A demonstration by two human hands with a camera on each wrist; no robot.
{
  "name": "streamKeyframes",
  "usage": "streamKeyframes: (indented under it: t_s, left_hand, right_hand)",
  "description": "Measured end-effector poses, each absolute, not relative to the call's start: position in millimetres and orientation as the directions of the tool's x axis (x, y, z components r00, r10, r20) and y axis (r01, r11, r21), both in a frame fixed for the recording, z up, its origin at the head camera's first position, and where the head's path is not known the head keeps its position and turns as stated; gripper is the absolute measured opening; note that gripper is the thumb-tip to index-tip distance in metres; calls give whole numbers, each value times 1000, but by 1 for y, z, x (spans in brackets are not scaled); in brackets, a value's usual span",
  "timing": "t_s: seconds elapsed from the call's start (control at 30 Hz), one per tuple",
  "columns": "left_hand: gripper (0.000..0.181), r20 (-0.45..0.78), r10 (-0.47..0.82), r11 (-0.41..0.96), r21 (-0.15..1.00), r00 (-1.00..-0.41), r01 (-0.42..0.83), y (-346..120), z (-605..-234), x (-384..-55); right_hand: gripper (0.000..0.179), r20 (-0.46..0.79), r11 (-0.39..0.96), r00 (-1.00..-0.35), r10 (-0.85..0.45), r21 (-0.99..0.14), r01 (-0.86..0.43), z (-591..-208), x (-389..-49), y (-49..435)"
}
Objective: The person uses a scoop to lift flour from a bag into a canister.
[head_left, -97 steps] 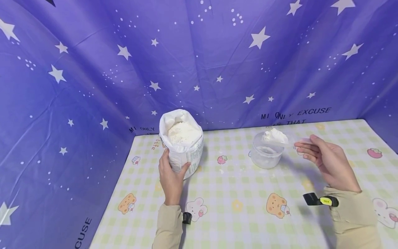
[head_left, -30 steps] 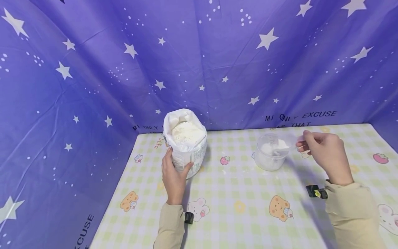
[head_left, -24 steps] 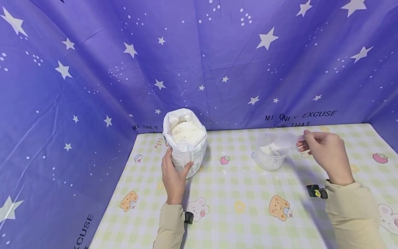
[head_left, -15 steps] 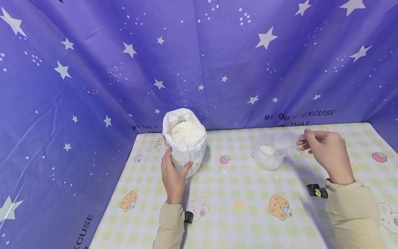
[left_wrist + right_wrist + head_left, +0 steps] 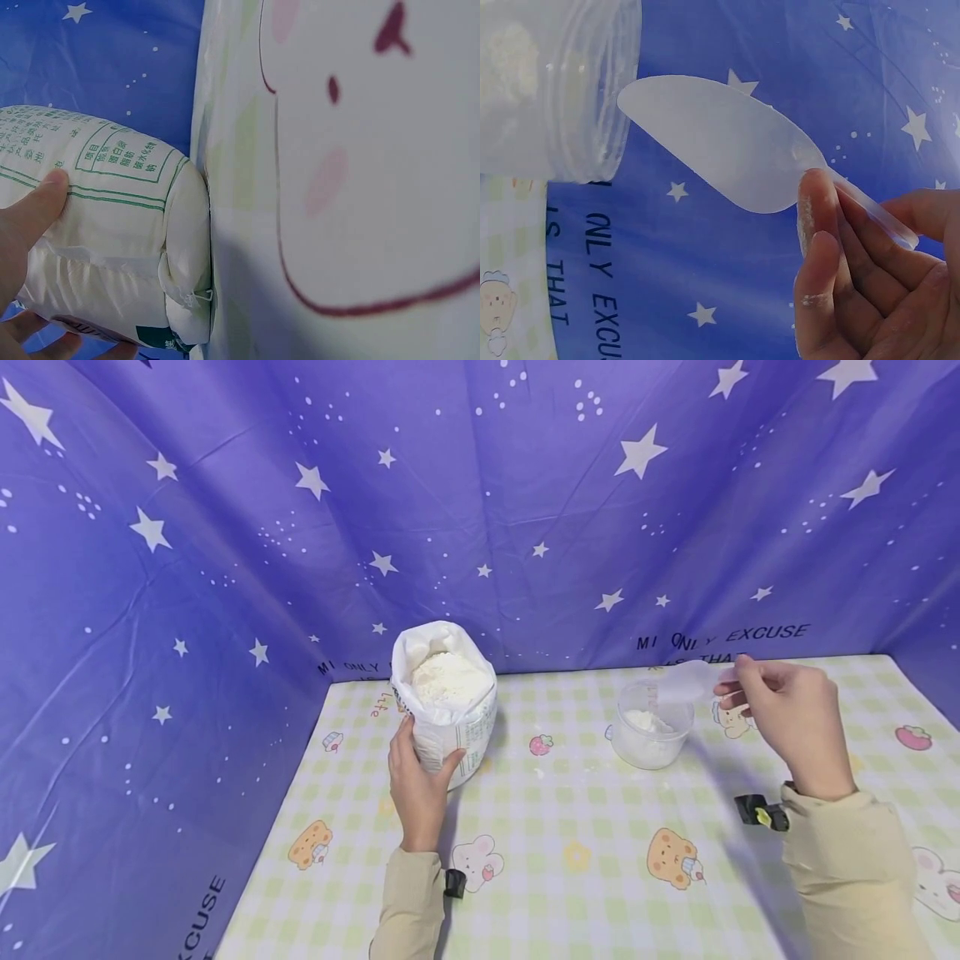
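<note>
My left hand (image 5: pixel 422 789) grips the side of an opened white flour bag (image 5: pixel 459 735) standing upright on the table; the thumb presses its green-printed side in the left wrist view. Pale powder (image 5: pixel 447 681) shows in the bag's mouth. To the right stands a clear round plastic tub (image 5: pixel 651 747) with a white powder heap (image 5: pixel 647 721) inside. My right hand (image 5: pixel 795 714) pinches the handle of a translucent plastic scoop (image 5: pixel 720 142) just above the tub's rim. The scoop looks bare of powder, and white dust clings to the right fingertips.
A green-and-white checked tablecloth (image 5: pixel 525 843) with cartoon prints covers the table. Behind and to the left hangs a purple curtain (image 5: pixel 450 510) with white stars. Small powder specks lie on the cloth between bag and tub.
The powder on the scoop has dropped into the tub. The right hand first turned the scoop over and has now raised it slightly. The left hand keeps its grip on the bag.
</note>
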State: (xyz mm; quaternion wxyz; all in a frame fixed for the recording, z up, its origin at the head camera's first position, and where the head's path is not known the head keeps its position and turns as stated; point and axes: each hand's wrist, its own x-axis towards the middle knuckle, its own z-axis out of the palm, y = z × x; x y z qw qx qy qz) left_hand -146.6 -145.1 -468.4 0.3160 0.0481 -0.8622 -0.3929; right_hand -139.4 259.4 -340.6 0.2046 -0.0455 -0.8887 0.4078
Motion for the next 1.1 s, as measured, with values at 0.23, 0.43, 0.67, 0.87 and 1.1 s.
streamKeyframes:
  t_s: [0.23, 0.43, 0.67, 0.87, 1.1]
  left_hand:
    - [88, 506, -323, 686, 707, -800, 170, -145, -469, -147]
    - [88, 505, -322, 684, 709, -801, 172, -144, -468, -146]
    - [88, 506, -322, 683, 709, -800, 173, -145, -469, -146]
    - [88, 510, -319, 685, 706, -798, 177, -145, -468, -146]
    - [88, 504, -325, 684, 709, -800, 169, -145, -467, -146]
  right_hand:
    - [45, 355, 622, -893, 277, -775, -115, -335, -142, 250]
    - [42, 385, 556, -880, 277, -812, -181, -336, -148, 233]
    - [42, 384, 518, -886, 259, -829, -208, -340, -156, 217]
    - [40, 410, 497, -880, 239, -830, -252, -342, -159, 205]
    - [41, 433, 477, -876, 213, -828, -294, -344, -164, 188]
